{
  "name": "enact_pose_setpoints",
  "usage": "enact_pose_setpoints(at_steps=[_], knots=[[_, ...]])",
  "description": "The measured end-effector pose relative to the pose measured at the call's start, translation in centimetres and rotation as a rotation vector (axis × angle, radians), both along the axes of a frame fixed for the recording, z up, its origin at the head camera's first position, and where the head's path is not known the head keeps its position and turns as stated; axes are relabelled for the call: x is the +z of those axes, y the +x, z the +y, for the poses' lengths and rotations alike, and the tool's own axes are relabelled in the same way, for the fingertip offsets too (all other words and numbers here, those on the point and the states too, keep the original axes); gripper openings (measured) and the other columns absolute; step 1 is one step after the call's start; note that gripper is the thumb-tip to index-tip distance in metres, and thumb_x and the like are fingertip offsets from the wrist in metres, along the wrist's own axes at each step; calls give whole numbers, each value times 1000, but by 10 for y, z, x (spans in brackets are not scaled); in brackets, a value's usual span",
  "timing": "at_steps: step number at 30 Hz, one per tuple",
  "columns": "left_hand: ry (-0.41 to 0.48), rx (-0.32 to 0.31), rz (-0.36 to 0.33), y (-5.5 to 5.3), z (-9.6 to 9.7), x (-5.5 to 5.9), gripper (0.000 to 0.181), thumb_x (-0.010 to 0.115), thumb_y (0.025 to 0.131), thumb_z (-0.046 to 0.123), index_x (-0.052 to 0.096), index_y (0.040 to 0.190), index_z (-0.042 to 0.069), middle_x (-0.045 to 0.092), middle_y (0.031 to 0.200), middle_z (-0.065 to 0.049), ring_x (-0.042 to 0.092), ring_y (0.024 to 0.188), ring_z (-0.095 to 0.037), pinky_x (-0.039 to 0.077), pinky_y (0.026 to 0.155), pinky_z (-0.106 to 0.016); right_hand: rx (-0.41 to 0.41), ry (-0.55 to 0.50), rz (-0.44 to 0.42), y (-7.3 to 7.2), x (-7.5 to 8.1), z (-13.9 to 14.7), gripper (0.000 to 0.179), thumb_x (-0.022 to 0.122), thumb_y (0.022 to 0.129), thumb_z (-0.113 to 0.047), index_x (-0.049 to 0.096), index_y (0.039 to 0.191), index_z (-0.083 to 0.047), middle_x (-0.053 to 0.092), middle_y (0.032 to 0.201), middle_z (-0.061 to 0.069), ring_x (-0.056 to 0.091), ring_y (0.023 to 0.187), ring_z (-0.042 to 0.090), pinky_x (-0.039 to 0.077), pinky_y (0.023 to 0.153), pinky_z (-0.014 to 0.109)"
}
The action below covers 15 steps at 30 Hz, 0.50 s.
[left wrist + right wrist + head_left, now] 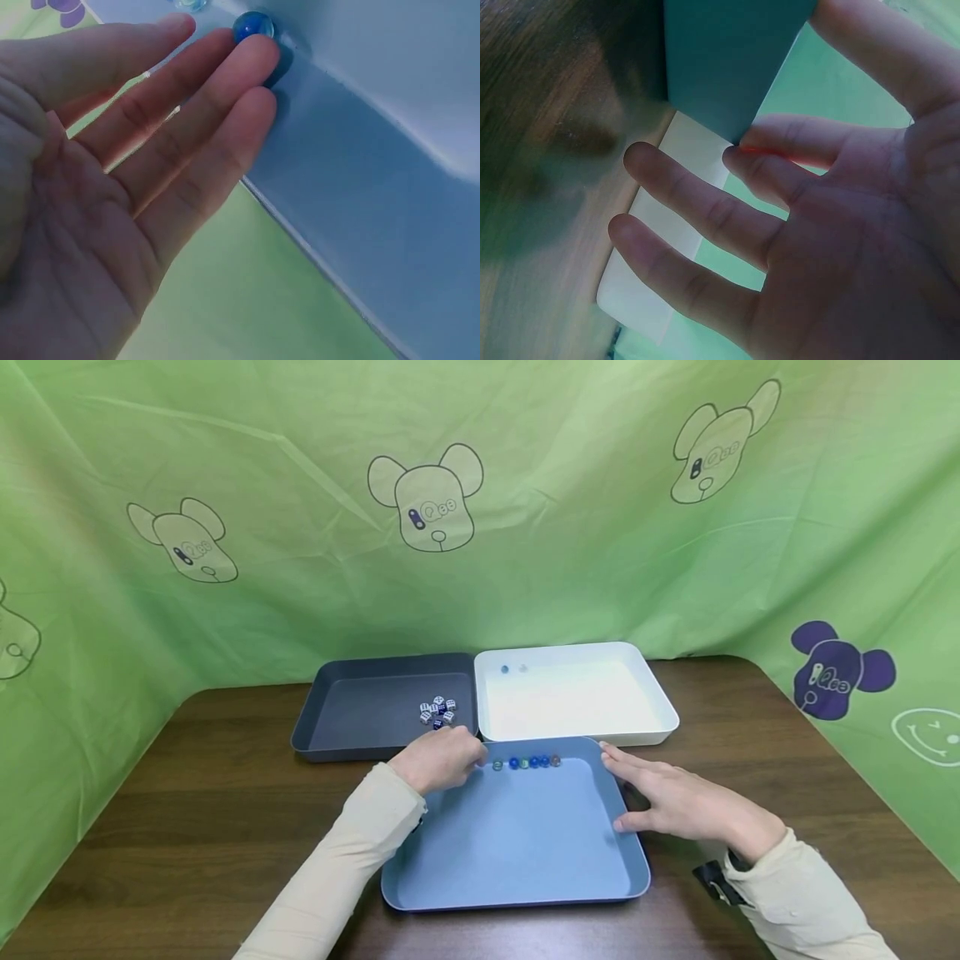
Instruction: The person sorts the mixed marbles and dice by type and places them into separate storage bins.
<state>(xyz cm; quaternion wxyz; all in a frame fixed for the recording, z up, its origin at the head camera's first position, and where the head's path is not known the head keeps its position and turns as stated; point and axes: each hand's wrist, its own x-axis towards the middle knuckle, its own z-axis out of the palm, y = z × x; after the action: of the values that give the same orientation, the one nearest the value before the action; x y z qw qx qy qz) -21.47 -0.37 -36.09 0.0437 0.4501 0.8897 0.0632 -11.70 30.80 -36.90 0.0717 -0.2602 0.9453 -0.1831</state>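
Observation:
The blue tray (517, 839) lies nearest, with several glass marbles (534, 762) in a row along its far side. My left hand (442, 758) reaches over its far left corner. In the left wrist view, the fingers are nearly straight, their tips right at a blue marble (253, 28), with the thumb apart from it. A clear marble (190, 4) is partly cut off by that view's top edge. My right hand (678, 793) is at the blue tray's right side, index fingertip at the far right corner and thumb on the side rim, other fingers spread outside the wall.
Behind on the left, a dark tray (360, 710) holds several white and dark blue dice (438, 708). Beside it a white tray (577, 693) contains a blue marble (505, 669) and a clear marble (523, 668). A green printed curtain (525, 585) hangs behind the wooden table (217, 793).

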Motion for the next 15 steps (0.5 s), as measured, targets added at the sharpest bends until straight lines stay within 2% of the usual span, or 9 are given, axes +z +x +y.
enact_pose_setpoints(at_steps=[9, 15], knots=[[19, -21, 17, 1, 1, -3, 18, 69, 91, -7, 80, 98, 4, 76, 97, -8, 70, 80, -15, 57, 70, -29, -10, -1, -8, 1, -1, 0, 84, 76, 90, -37, 42, 146, 14, 33, 156, 30, 40, 136, 52, 37, 104, 63], [-3, -3, 0, 1, 1, -4, 23, 69, 88, -12, 80, 99, 5, 76, 100, -8, 71, 85, -17, 57, 75, -30, -14, 0, -10, 1, -1, 1, 84, 76, 90, -38, 42, 147, 13, 33, 157, 29, 40, 136, 52, 37, 104, 63]])
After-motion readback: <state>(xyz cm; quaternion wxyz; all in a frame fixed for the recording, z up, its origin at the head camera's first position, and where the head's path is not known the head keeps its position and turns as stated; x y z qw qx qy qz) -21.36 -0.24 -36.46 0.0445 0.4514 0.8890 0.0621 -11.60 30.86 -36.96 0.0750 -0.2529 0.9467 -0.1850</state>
